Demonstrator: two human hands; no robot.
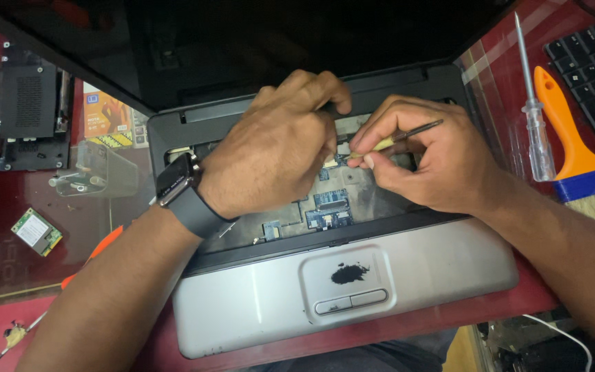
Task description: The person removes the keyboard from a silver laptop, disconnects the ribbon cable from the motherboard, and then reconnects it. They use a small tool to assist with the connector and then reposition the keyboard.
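Head view: looking straight down at an opened-up laptop (256,303) on a red table (8,331), so I'll place everything off the laptop.
Laptop state: keyboard's out, dusty inner deck and small circuit boards (328,210) exposed; silver palm rest with touchpad (347,279) sits at the near edge.
Right hand (435,162): fingers pinched shut on a thin metal tool (408,132), held like a pen, tip down at the middle of the open bay. Looks like that grip is for fine control.
Left hand (277,148): curled over the bay right beside the tool tip, fingers bent down onto the deck, probably steadying something. Whether it's actually gripping a part, can't tell, it's hidden underneath.
Hands together: nearly touching over the bay's centre.
Wrist: dark smartwatch (180,189) on the left.
Right of laptop: clear-handled screwdriver (535,117), orange-handled brush (573,151), black keyboard (593,69), all in easy reach.
Left of laptop: clear plastic tub (101,172) of screws, small green card (36,232), black panel (32,114).
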